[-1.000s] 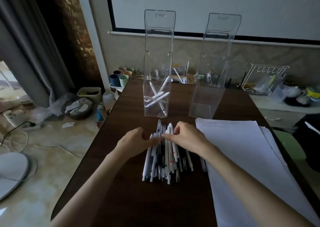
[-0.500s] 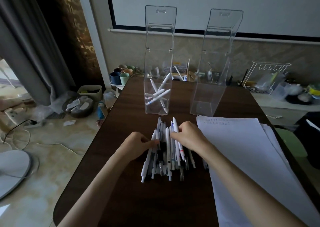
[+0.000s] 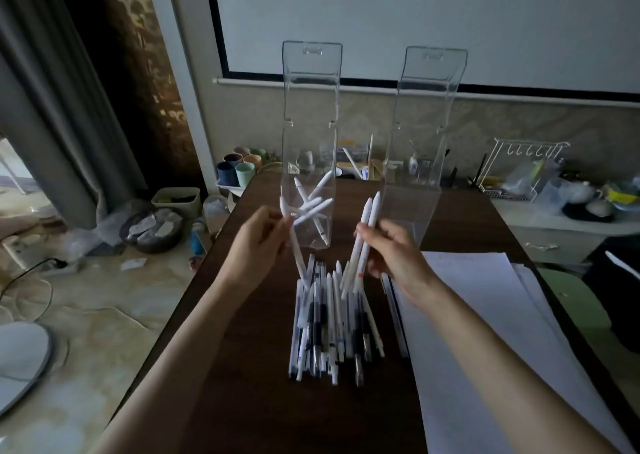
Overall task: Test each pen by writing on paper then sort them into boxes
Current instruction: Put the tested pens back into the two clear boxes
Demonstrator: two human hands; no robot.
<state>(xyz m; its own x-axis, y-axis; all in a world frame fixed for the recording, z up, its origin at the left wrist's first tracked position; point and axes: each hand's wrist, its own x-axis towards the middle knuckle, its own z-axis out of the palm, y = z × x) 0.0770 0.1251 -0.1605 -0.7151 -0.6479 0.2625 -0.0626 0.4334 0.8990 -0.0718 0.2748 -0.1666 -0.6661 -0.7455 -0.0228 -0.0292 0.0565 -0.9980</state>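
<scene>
Two hands are raised above the dark bench (image 3: pixel 242 384), and each of them has something in it. The left hand (image 3: pixel 254 245) pinches one white pen (image 3: pixel 297 251) between the thumb and the fingers (image 3: pixel 277 223). This pen stands almost upright. Its upper end shows in front of the left clear box (image 3: pixel 289 162), and its lower end comes down to the far end of the pile of pens (image 3: pixel 329 329). We cannot tell if it touches the pile.

The right hand (image 3: pixel 398 259) has its fingers curled round two white pens (image 3: pixel 363 231), which it holds side by side. They lean with their tips up toward the right clear box (image 3: pixel 412 190) and their lower ends at the pile.

Many pens, white ones and ones with dark grips, lie in the pile in the middle of the bench. They are roughly parallel and point away from us. Just to the right of the pile lie sheets of paper (image 3: pixel 485 315), and faint writing shows near their far edge.

Both boxes stand behind the pile with their tall lids (image 3: pixel 311 72) open upward. Several loose white pens (image 3: pixel 313 207) lie crossed inside the left box.

Beyond the far left corner of the bench we see coloured cups (image 3: pixel 239 169), and on a counter to the right a white wire rack (image 3: pixel 519 162).
</scene>
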